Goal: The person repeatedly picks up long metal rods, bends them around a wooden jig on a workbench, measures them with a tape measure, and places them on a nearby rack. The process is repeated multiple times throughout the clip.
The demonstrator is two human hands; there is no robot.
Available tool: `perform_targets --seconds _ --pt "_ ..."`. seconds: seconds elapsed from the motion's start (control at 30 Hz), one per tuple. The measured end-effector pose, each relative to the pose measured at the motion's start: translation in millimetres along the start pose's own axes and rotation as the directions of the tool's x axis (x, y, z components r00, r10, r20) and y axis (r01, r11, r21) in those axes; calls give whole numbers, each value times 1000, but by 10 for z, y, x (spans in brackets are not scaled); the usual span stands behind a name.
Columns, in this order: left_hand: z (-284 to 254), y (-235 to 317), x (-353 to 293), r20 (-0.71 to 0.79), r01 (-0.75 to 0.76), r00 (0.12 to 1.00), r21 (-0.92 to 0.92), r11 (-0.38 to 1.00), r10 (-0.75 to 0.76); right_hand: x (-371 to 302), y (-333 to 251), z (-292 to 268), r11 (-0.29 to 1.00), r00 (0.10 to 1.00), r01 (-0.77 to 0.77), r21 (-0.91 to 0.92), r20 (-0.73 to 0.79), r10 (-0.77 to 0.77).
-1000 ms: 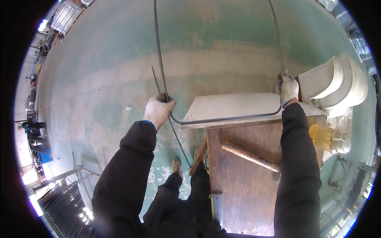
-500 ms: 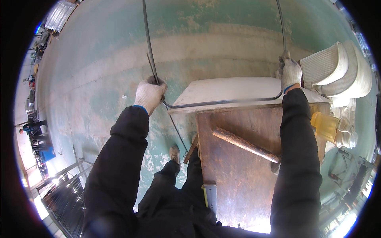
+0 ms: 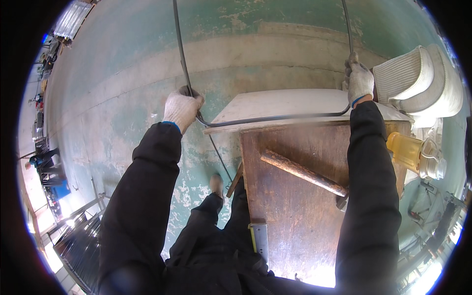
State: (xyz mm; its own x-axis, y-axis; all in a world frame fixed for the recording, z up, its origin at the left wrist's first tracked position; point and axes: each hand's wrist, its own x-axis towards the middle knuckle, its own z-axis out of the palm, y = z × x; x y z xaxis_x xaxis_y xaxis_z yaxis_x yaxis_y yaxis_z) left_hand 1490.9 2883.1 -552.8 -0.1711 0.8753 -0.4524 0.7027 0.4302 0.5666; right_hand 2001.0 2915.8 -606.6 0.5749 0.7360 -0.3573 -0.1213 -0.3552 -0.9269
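Note:
A dark metal tube (image 3: 275,119), bent into a U with rounded corners, lies across the near edge of a white board (image 3: 290,102). Its two long legs run away from me over the floor and out of the picture. My left hand (image 3: 182,109), in a whitish knit glove, is closed round the left leg just above its bend. On the other side my right hand (image 3: 360,83), gloved alike, grips the right leg above its bend. The gloves hide the tube where they hold it. A hammer (image 3: 304,172) rests on the brown wooden bench top (image 3: 285,211), its head partly behind my right sleeve.
White ribbed knit bundles (image 3: 405,73) sit right of my right hand. A yellowish clear jug (image 3: 405,150) lies below them. A metal strip with a yellow edge (image 3: 259,241) is at the bench's near left. Dark tubing (image 3: 81,250) stands lower left; a person (image 3: 42,160) is far left.
The view has shifted slightly, so bench, tube and hands sit a little higher. A thin end that stood apart from the left leg above my left hand now lies against it. Both grips stay closed.

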Motion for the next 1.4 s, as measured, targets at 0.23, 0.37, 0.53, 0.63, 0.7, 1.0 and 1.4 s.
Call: perform_targets --seconds 0.23,0.37,0.53,0.63,0.7,1.0,1.4 --pt "3 -101 56 -32 -37 999 72 997 39 -44 -26 73 999 999 35 2 -39 -35" --pt "21 -5 -1 -30 21 999 5 1000 -21 -19 13 28 997 997 77 -26 -4 -78" --pt "34 -69 34 -47 -13 999 38 999 14 30 46 6 999 999 50 -5 1 -50" --pt "38 -90 39 -58 -59 996 95 994 64 35 35 -18 998 999 50 -44 5 -50" --pt "38 -150 50 -70 -50 996 98 994 57 -17 12 42 998 999 44 -44 -13 -45" --pt "14 -33 -6 -55 27 998 4 1000 -26 -55 -33 113 997 997 66 -40 -24 -67" --pt "-500 -69 -496 -135 -121 988 -358 926 77 -1158 -774 -180 954 947 296 43 -140 -288"
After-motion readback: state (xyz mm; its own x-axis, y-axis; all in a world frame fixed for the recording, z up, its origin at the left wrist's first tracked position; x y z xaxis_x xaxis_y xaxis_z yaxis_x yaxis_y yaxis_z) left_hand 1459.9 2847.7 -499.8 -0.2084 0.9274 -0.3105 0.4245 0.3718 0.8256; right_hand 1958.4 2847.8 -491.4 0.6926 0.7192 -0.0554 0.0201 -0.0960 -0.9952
